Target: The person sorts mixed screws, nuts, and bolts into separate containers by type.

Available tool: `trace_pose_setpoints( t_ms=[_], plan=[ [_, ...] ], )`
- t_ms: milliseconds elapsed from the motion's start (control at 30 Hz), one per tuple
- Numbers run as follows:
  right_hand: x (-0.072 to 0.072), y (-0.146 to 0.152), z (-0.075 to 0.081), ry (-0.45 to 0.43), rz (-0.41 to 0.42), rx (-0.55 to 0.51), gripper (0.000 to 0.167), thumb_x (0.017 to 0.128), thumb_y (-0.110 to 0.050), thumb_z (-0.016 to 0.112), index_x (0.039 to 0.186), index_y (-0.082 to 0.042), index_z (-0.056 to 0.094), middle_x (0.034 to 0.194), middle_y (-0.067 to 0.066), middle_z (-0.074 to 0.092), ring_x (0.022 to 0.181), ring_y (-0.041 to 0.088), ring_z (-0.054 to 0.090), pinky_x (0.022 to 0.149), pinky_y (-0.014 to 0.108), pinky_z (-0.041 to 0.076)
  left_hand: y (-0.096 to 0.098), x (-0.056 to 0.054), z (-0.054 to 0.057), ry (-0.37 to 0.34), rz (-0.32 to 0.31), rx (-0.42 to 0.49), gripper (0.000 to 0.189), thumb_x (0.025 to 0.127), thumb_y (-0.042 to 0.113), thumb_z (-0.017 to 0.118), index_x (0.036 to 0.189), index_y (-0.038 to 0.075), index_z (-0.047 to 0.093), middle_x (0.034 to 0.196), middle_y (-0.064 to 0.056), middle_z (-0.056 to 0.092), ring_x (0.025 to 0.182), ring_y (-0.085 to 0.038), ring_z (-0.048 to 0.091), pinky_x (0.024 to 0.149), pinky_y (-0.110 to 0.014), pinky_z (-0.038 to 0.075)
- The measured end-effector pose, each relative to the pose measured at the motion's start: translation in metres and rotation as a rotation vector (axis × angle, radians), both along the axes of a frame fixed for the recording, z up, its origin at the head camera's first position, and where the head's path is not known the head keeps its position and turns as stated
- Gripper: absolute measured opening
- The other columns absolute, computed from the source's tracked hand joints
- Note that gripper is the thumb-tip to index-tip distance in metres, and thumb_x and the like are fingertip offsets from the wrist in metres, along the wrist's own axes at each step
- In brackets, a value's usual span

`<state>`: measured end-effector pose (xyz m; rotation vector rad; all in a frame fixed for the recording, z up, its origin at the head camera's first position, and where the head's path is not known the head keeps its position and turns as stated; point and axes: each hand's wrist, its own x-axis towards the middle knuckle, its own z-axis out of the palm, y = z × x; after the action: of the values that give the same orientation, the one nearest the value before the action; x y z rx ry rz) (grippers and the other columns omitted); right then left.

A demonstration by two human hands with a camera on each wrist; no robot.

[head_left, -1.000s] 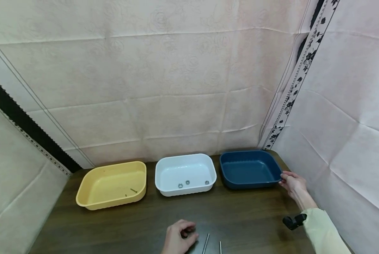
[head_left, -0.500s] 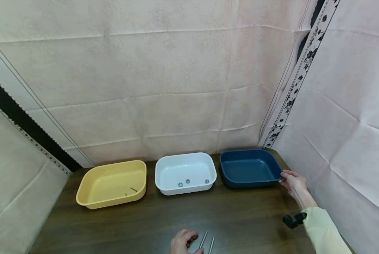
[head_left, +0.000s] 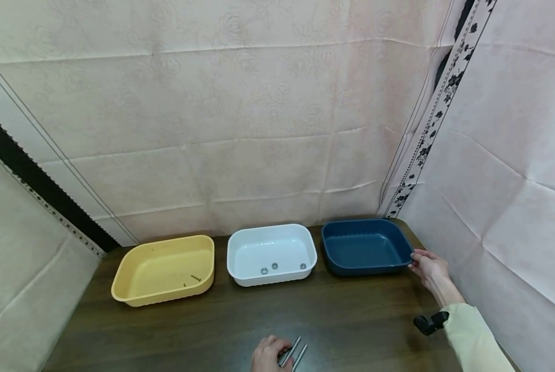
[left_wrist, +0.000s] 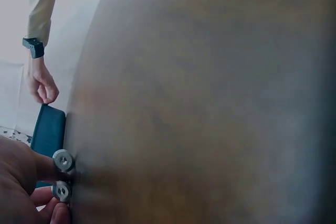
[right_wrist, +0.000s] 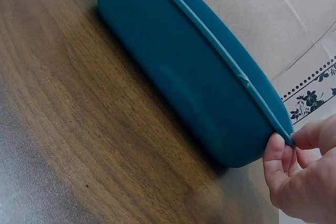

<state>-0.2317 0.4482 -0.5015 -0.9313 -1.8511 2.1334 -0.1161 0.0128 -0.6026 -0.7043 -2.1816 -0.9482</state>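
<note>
Two silver metal rods (head_left: 290, 352) lie slanted side by side at the table's front, their round ends (left_wrist: 63, 160) facing the left wrist camera. My left hand (head_left: 267, 355) is curled about them, fingers against both; its lower part is cut off in the head view. On the right, my right hand (head_left: 430, 269) pinches the near right corner of the blue tray (right_wrist: 173, 72), thumb and fingers on either side of the rim. The tray rests on the table.
A white tray (head_left: 271, 281) with three nuts (head_left: 274, 266) stands in the middle at the back. Left of it is a yellow tray (head_left: 161, 298) with two small screws (head_left: 195, 278). Cloth walls (head_left: 258, 129) enclose the brown wooden table (head_left: 203, 330).
The left hand has shifted slightly right onto the rods. Both rods have moved left, closer together, and turned to a steeper slant. The right hand and the trays have stayed put.
</note>
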Motion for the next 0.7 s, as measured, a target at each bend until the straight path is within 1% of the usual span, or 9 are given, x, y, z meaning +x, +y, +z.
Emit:
trace_pose_setpoints(
  t_ms=[100,200,300,367,433,500,633,700],
  plan=[
    [-0.001,0.000,0.000,0.004,-0.007,-0.003,0.017,0.099,0.002,0.055,0.115,0.000,0.059,0.073,-0.001,0.061,0.063,0.010,0.058,0.060,0.023,0.059,-0.001,-0.002,0.003,-0.016,0.004,-0.021,0.032,0.047,0.004,0.086,0.072,0.015,0.071,0.068,0.009,0.056,0.061,-0.002,0.050,0.049,-0.011,0.037],
    [-0.001,-0.001,0.001,0.001,-0.008,-0.003,0.016,0.099,0.002,0.055,0.114,-0.001,0.059,0.073,-0.001,0.060,0.063,0.011,0.057,0.060,0.023,0.059,-0.002,-0.003,0.005,-0.038,-0.003,-0.014,0.031,0.049,-0.001,0.085,0.071,0.014,0.071,0.067,0.010,0.057,0.060,0.000,0.051,0.050,-0.011,0.038],
    [0.000,-0.001,0.001,-0.005,-0.001,0.003,0.019,0.099,0.002,0.054,0.118,0.000,0.057,0.074,-0.001,0.060,0.064,0.011,0.057,0.062,0.023,0.059,-0.003,-0.005,0.006,-0.051,-0.010,0.038,0.031,0.050,-0.006,0.084,0.071,0.013,0.072,0.066,0.009,0.057,0.058,0.002,0.051,0.049,-0.008,0.039],
    [0.000,-0.001,0.002,-0.008,0.005,0.004,0.022,0.100,0.002,0.053,0.121,0.002,0.055,0.075,-0.001,0.060,0.065,0.011,0.057,0.062,0.024,0.059,-0.003,-0.007,0.007,-0.046,-0.013,0.080,0.033,0.049,-0.010,0.083,0.071,0.012,0.072,0.065,0.009,0.058,0.057,0.002,0.051,0.049,-0.007,0.040],
    [0.001,-0.001,0.002,-0.010,0.007,0.004,0.023,0.100,0.001,0.053,0.123,0.002,0.054,0.075,-0.002,0.060,0.065,0.011,0.057,0.063,0.024,0.059,-0.004,-0.009,0.010,-0.063,-0.021,0.116,0.033,0.051,-0.013,0.083,0.071,0.011,0.072,0.065,0.007,0.058,0.056,0.002,0.051,0.048,-0.007,0.041],
    [0.001,-0.001,0.002,-0.013,0.006,0.003,0.022,0.100,0.001,0.054,0.122,0.001,0.055,0.076,-0.002,0.060,0.066,0.011,0.057,0.064,0.024,0.060,-0.005,-0.011,0.015,-0.087,-0.026,0.137,0.033,0.053,-0.015,0.083,0.072,0.010,0.073,0.066,0.007,0.059,0.056,0.001,0.052,0.048,-0.008,0.042],
    [0.001,0.000,0.003,-0.014,0.001,-0.001,0.018,0.100,0.001,0.054,0.118,-0.001,0.058,0.076,-0.002,0.059,0.067,0.011,0.057,0.064,0.024,0.060,-0.007,-0.015,0.027,-0.155,-0.029,0.160,0.032,0.056,-0.016,0.082,0.074,0.009,0.074,0.068,0.007,0.061,0.058,0.000,0.053,0.048,-0.009,0.044],
    [0.001,0.000,0.003,-0.017,0.001,-0.003,0.018,0.100,0.001,0.054,0.118,-0.001,0.058,0.076,-0.002,0.059,0.067,0.011,0.056,0.064,0.024,0.060,-0.007,-0.016,0.031,-0.175,-0.032,0.165,0.031,0.057,-0.016,0.081,0.075,0.009,0.074,0.068,0.007,0.061,0.058,0.000,0.054,0.049,-0.010,0.044]
  ],
)
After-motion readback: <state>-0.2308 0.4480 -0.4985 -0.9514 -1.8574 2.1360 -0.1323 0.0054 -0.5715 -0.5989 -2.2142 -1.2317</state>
